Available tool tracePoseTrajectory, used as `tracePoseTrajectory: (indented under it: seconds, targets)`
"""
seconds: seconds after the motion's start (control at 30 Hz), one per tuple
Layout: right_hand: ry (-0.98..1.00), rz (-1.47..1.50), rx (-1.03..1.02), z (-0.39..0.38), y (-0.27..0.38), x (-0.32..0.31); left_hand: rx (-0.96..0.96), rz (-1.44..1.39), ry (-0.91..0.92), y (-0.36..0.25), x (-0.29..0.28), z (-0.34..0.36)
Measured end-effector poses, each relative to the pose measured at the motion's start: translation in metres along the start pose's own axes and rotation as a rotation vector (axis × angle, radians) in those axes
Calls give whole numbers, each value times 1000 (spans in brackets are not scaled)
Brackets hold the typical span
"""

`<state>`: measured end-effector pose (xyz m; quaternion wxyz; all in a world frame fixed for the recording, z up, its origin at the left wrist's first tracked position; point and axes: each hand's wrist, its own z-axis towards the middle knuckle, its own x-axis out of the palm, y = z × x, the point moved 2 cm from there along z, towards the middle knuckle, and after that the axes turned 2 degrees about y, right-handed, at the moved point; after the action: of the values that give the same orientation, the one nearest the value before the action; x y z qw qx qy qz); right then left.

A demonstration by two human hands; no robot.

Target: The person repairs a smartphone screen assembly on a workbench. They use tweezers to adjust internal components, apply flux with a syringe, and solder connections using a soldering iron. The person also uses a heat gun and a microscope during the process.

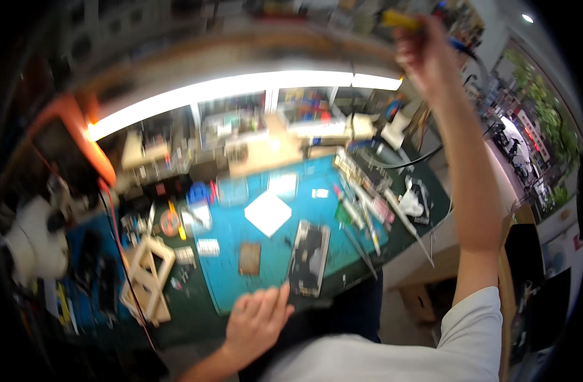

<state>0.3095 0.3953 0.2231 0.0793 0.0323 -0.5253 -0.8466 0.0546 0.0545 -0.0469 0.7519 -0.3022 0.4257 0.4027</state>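
Observation:
My right hand is raised high at the upper right, closed on a blurred yellow-handled object. My left hand is low in the middle at the mat's front edge, fingers bent together, a fingertip near the lower left corner of an opened phone; its palm side is hidden. The phone lies on a blue work mat, with a brown square plate to its left and a white square pad behind it.
Tweezers, pens and tubes lie right of the phone. A wooden frame, a white microscope and an orange device stand on the left. A lit strip lamp spans the back. A black hose curves at the right.

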Motion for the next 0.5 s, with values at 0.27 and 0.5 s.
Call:
tracePoseTrajectory:
  seconds: [0.27, 0.5]
  targets:
    - [199, -245, 96, -260, -78, 0, 9, 74, -19, -4, 11, -6]
    - [151, -170, -213, -346, -129, 36, -2, 92, -17, -3, 12, -7]
